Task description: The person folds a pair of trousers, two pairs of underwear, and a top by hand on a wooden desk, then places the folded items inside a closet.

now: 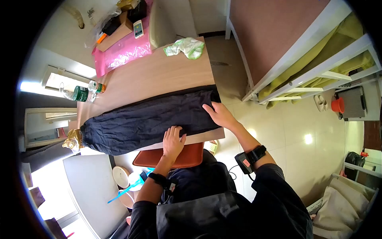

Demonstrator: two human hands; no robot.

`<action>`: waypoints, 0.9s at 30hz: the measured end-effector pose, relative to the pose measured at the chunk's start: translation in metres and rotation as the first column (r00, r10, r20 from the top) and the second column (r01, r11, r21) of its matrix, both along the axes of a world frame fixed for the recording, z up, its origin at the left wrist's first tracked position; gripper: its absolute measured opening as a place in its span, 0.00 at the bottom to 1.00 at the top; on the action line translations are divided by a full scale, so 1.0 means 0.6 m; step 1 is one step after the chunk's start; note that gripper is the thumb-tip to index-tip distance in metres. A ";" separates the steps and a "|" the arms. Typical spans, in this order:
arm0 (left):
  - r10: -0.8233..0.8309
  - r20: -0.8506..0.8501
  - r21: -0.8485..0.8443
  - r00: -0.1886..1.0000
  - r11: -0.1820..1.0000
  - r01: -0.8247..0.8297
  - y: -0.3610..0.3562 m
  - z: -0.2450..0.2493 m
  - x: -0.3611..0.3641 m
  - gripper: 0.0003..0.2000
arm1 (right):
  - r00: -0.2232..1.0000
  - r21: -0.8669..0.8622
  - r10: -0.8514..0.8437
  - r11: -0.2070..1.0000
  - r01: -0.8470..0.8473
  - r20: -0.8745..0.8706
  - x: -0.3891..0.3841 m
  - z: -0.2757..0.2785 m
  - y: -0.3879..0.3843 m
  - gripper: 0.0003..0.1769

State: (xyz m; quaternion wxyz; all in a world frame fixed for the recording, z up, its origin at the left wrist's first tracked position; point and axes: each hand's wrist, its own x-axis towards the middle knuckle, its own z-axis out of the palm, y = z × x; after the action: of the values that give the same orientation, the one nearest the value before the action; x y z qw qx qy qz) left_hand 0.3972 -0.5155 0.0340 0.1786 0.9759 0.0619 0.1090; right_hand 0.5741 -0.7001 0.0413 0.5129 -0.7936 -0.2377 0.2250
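A pair of dark trousers [147,113] lies stretched lengthwise across the wooden table [139,73], its gathered elastic waist at the left and its leg ends at the right. My left hand [174,142] is at the near edge of the cloth, its fingers bent over a fold with the thumb beside them. At the right end, my right hand [221,115] grips the hem between thumb and fingers. Its fingertips are partly hidden by the cloth.
Bottles [81,93] stand at the table's left edge, beyond a gold-coloured wrapper [72,141]. A white-green cloth [186,47] and pink plastic [123,55] with a box lie at the far side. A red-brown stool [191,154] stands under the near edge. A bunk bed frame [278,89] is at the right.
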 end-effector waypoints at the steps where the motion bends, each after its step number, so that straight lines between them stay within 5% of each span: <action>1: 0.007 -0.002 0.001 1.000 1.000 -0.007 0.005 -0.008 -0.005 0.10 | 1.000 -0.040 -0.009 0.999 0.008 -0.008 0.001 -0.006 -0.003 0.30; 2: -0.021 -0.038 -0.011 0.999 1.000 0.021 0.011 -0.015 -0.012 0.10 | 1.000 -0.038 0.000 0.999 0.000 -0.011 -0.004 -0.012 -0.009 0.30; 5: -0.057 -0.090 -0.022 0.994 0.998 0.055 0.015 -0.021 -0.023 0.08 | 0.889 -0.009 -0.168 0.983 0.182 -0.425 -0.004 -0.087 -0.011 0.38; 7: -0.077 -0.116 -0.025 0.990 0.997 0.075 0.013 -0.021 -0.022 0.08 | 0.633 -0.026 -0.151 0.979 0.203 -0.759 0.041 -0.082 0.012 0.36; 8: -0.081 -0.135 -0.013 0.988 0.997 0.080 0.010 -0.020 -0.024 0.07 | 0.567 0.166 -0.050 0.932 0.322 -0.822 0.053 -0.057 0.020 0.33; 9: -0.089 -0.149 0.000 0.985 0.996 0.090 0.008 -0.020 -0.021 0.06 | 0.515 0.125 -0.101 0.914 0.385 -0.851 0.076 -0.061 0.039 0.31; 11: -0.075 -0.110 -0.014 0.991 0.997 0.074 0.001 -0.024 -0.017 0.08 | 0.746 -0.035 -0.355 0.913 0.407 -0.564 0.086 -0.030 0.073 0.26; 12: -0.043 -0.061 -0.073 0.997 0.997 0.039 -0.002 -0.030 -0.014 0.09 | 0.751 -0.029 -0.351 0.914 0.405 -0.559 0.101 -0.035 0.081 0.26; 14: -0.001 -0.008 -0.136 1.000 0.991 0.000 -0.002 -0.034 -0.009 0.10 | 0.922 0.159 -0.062 0.979 0.131 -0.381 0.122 -0.055 0.096 0.22; 17: 0.053 -0.138 -0.232 0.989 0.969 -0.084 0.002 -0.033 -0.007 0.12 | 0.994 0.185 0.020 0.983 -0.001 -0.104 0.119 -0.013 0.085 0.20; 19: 0.034 -0.191 -0.203 0.981 0.976 -0.073 0.006 -0.030 -0.005 0.13 | 0.994 0.188 0.069 0.981 -0.052 -0.085 0.098 0.021 0.055 0.19; 21: 0.009 -0.179 -0.179 0.984 0.983 -0.041 0.009 -0.034 -0.001 0.13 | 0.995 0.170 -0.088 0.982 0.078 0.049 0.088 -0.011 0.036 0.18; 25: -0.073 -0.123 -0.100 0.990 0.993 0.061 0.000 -0.033 -0.012 0.10 | 0.982 0.227 -0.052 0.969 0.094 -0.184 0.080 -0.082 0.025 0.24; 27: -0.087 -0.114 -0.092 0.990 0.993 0.076 -0.002 -0.020 -0.015 0.10 | 0.921 0.225 -0.260 0.917 0.330 -0.290 0.051 -0.091 0.033 0.30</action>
State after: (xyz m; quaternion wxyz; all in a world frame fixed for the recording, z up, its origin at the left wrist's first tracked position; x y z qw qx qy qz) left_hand 0.3882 -0.5166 0.0218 0.2216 0.9736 0.0371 0.0410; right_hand 0.6045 -0.6805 -0.0134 0.6704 -0.7077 -0.0752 0.2097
